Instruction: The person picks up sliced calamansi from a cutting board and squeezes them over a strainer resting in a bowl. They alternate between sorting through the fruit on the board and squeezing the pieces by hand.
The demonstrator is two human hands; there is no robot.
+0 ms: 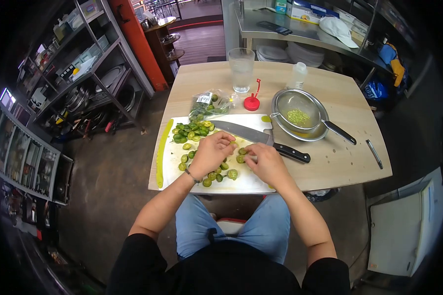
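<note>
My left hand [213,155] is over the cutting board [256,181], fingers curled toward the thumb; a bit of green shows by its fingertips, too small to name. My right hand [268,164] is closed, its fingertips at a small green citrus half [240,159] right of the middle. More cut citrus halves [207,182] lie around and below my left hand. A pile of cut green citrus pieces [191,130] sits at the board's upper left. The large knife [246,132] lies across the board's top right, its black handle pointing right, untouched.
A strainer [298,115] with pale green seeds rests on a metal bowl [316,136]. Behind the board are a plastic bag of citrus [211,104], a red squeeze-bottle cap [251,102], a glass of water [241,71] and a bottle [299,74]. A pen [374,154] lies right.
</note>
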